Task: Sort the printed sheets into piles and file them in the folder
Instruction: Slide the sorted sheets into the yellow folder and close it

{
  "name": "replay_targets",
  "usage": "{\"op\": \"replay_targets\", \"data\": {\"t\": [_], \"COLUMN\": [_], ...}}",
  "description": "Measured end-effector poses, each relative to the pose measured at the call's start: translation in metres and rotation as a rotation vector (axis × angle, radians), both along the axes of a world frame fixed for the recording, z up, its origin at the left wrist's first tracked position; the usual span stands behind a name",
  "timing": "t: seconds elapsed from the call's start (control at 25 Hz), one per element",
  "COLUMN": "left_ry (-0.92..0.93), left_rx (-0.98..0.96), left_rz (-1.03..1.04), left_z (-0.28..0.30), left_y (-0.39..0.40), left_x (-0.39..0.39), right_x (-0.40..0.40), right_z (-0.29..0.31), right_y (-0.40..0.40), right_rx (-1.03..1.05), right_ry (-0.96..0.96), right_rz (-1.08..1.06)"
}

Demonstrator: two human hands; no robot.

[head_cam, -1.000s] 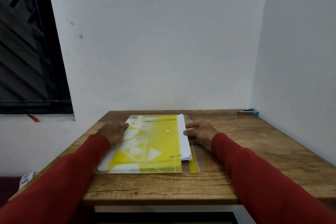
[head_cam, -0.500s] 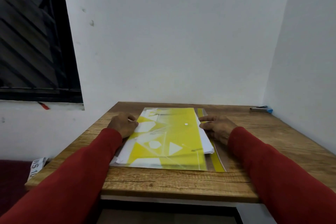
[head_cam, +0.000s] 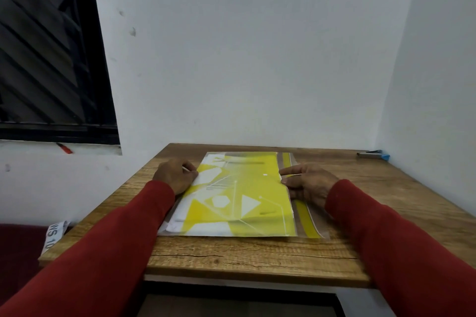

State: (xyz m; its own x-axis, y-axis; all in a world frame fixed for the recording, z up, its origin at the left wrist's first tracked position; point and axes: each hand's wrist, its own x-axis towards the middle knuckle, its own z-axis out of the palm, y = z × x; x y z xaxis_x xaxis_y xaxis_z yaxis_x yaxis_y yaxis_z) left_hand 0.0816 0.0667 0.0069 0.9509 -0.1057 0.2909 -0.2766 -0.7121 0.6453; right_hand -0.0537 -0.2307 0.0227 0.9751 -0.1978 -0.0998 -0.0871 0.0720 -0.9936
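Left hand [head_cam: 175, 175] rests curled at the left edge of the folder [head_cam: 242, 195]; whether it pinches anything cannot be told. Folder lies flat mid-bench [head_cam: 257, 257], sheets [head_cam: 180, 222] inside. Judged light, floppy, slick: take by the edges. Right hand [head_cam: 309, 184], fingers extended, presses the right edge.

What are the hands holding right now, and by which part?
The left hand grips the yellow folder at its left edge; the right hand rests against its right edge.

Yellow folder [head_cam: 239, 195] flat, sheets [head_cam: 180, 221] inside
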Motion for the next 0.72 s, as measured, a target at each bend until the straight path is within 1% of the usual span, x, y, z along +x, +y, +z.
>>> {"op": "replay_targets", "data": {"t": [0.12,0.4,0.56,0.72], "left_ry": [-0.011,-0.001,-0.013,-0.020], "left_rx": [-0.006,0.009,0.053,0.054], "left_rz": [0.001,-0.005,-0.001,-0.006], "left_z": [0.001,-0.001,0.000,0.000], "left_y": [-0.001,-0.003,-0.005,-0.004], "left_x": [0.000,0.000,-0.001,-0.002], "right_x": [0.000,-0.001,-0.006,-0.009], "right_z": [-0.001,0.003,0.010,0.012], "right_y": [0.003,0.002,-0.010,-0.011], "right_rx": [-0.018,0.073,0.063,0.044], "right_ry": [0.023,0.063,0.071,0.074], "right_rz": [0.029,-0.030,0.008,0.055]}}
